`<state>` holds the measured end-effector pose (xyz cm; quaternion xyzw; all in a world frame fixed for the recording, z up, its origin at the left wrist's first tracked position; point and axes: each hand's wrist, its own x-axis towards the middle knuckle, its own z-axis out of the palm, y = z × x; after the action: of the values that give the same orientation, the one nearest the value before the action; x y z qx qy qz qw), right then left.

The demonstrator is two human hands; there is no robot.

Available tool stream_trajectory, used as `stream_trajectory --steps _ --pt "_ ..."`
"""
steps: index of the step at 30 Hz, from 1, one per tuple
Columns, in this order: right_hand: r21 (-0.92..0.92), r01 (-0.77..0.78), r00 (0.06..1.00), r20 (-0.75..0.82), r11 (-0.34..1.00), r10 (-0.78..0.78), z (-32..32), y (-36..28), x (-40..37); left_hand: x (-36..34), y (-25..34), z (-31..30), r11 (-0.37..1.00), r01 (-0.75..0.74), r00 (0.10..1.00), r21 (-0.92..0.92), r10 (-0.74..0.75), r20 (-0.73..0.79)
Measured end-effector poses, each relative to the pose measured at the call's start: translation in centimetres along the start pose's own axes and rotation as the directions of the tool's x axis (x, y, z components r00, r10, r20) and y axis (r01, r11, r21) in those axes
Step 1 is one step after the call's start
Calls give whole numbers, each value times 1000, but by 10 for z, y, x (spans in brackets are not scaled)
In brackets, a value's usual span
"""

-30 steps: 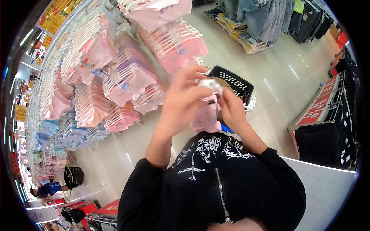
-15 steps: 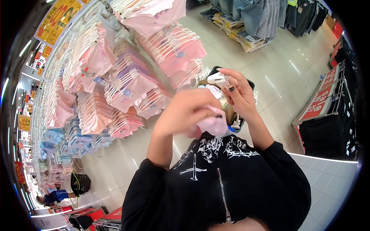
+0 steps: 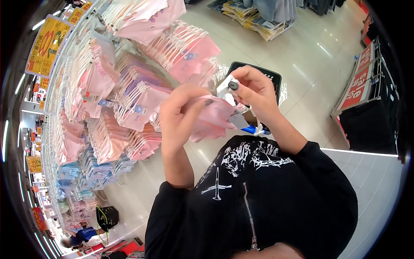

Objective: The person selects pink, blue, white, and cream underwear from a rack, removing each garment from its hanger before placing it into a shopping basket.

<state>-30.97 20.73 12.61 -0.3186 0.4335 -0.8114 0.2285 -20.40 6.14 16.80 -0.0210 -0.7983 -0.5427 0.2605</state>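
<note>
My left hand [image 3: 179, 114] pinches the upper edge of a pink garment [image 3: 213, 118] between thumb and fingers. My right hand [image 3: 255, 90] grips a white plastic hanger clip [image 3: 225, 90] between thumb and fingers, close to the garment's top edge. The two hands are near each other in front of my chest. A pale tag [image 3: 239, 121] hangs at the garment's right side. Beneath my right hand is a dark basket [image 3: 278, 80], partly hidden, with a blue item [image 3: 249, 129] at its near side.
Racks of pink garments [image 3: 138, 105] on white hangers stand to the left. Jeans [image 3: 280, 11] and stacked packs [image 3: 254, 19] are at the top. Dark clothing [image 3: 368, 125] under red sale signs [image 3: 360, 84] is at the right. A person [image 3: 84, 235] is at lower left near a black basket [image 3: 108, 217].
My left hand has moved left and up, bringing the pink garment up beside the clip. My right hand has shifted slightly left with the clip. The view has turned a little.
</note>
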Motion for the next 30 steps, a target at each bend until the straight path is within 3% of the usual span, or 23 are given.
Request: stream_trajectory --steps 2,8,14,20,26,30 --pt "38 86 996 -3 996 -86 2 -2 1 3 2 1 996 -88 996 35 88 -11" --pt "1 300 953 50 954 -299 -4 11 5 1 8 6 993 14 995 -121 -25 -91" --pt "64 194 977 80 979 -199 -3 0 0 3 4 5 997 -32 999 -68 31 -27" --pt "6 271 960 76 963 -271 -3 9 0 3 5 10 996 -10 1000 -88 7 -24" --pt "-9 221 972 85 975 -220 1 7 -4 5 2 16 986 -143 989 -86 140 -40" --pt "1 211 974 84 978 -210 3 11 -3 3 -5 17 982 -100 991 -157 86 -98"
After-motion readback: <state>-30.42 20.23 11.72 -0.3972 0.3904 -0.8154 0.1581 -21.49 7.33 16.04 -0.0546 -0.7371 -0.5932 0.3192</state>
